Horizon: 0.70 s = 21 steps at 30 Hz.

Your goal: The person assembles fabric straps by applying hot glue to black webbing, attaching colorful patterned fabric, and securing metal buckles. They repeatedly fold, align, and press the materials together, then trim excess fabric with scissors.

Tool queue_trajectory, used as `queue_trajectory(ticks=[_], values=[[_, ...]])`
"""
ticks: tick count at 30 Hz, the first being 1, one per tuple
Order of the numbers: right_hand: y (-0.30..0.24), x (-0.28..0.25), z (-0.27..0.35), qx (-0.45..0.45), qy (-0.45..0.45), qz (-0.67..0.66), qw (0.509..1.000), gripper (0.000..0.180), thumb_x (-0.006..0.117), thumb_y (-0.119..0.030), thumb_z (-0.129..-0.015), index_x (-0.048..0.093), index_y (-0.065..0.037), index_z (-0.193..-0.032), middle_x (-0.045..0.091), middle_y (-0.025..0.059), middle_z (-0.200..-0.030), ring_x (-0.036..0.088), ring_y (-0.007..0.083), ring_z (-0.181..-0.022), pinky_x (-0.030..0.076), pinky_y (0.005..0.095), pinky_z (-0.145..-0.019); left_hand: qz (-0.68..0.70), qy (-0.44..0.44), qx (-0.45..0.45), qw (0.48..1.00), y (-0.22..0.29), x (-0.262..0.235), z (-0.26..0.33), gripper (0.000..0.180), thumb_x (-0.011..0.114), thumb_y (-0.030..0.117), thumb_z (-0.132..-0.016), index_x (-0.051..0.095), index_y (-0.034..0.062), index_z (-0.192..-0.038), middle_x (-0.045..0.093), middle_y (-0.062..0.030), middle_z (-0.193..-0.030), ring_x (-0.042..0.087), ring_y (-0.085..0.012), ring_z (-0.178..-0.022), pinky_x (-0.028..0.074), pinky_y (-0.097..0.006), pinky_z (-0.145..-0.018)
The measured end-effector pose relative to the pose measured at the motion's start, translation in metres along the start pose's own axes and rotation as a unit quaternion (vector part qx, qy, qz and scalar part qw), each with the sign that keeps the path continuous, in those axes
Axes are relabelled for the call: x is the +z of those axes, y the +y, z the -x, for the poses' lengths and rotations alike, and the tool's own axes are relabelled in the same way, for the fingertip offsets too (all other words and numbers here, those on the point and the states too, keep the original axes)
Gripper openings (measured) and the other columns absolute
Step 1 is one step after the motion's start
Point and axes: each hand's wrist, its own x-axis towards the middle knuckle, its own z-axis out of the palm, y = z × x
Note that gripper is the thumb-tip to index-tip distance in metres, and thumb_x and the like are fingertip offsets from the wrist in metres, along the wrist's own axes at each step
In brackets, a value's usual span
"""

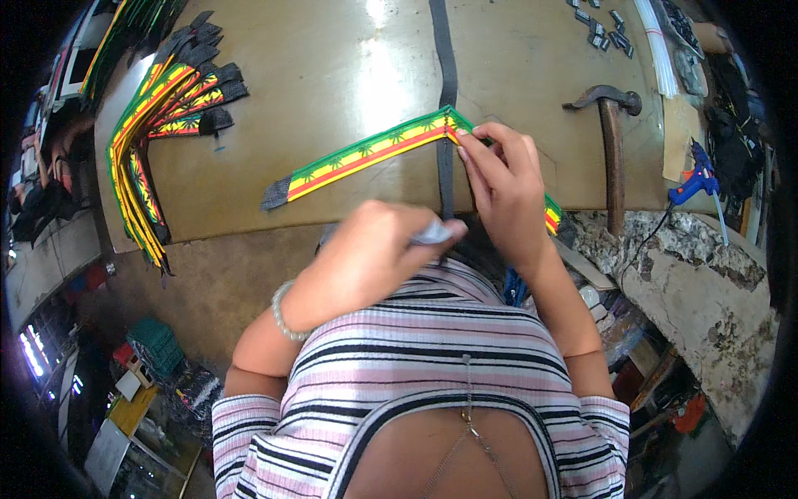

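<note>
Your left hand (378,249) sits nearest, fist closed around a small grey tool, tip by the black strip (446,108). Just beyond, your right hand (503,187) pinches the green-yellow-red strap (366,154) at its fold, fingers curled, likely pinning it flat to the brown table (332,66). Right: hammer (613,141), blue glue gun (694,179). Far left: a stack of matching straps (158,108), fanned out.

No packages, labels, signs or screens could be made out with certainty anywhere on the workbench or in the surrounding workshop.
</note>
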Motion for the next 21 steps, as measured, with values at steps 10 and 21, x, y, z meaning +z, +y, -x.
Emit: queue_trajectory(ticks=[10,21], values=[[0.001,-0.009,0.003,-0.007,-0.068,0.007,0.998,0.047,0.064,0.003,-0.077,0.061,-0.002,-0.123,0.054,0.0117,-0.12,0.051,0.033,-0.105,0.044,0.0406,-0.091,-0.291,0.292,0.141,0.9,-0.038,0.017,-0.042,0.027,0.074,0.015,-0.081,0.073,0.0146,-0.108,0.053,-0.0062,-0.065,0.055,-0.0232,-0.055,0.045,-0.035,-0.052],[0.001,-0.011,0.001,0.033,-0.114,0.069,0.991,0.059,0.058,0.008,-0.078,0.057,-0.008,-0.135,0.052,0.0119,-0.118,0.048,0.0303,-0.106,0.04,0.0393,-0.092,-0.27,0.326,0.12,0.898,-0.031,0.031,-0.053,0.032,0.073,0.012,-0.08,0.072,0.0146,-0.111,0.052,-0.0063,-0.066,0.055,-0.0228,-0.055,0.044,-0.035,-0.051]])
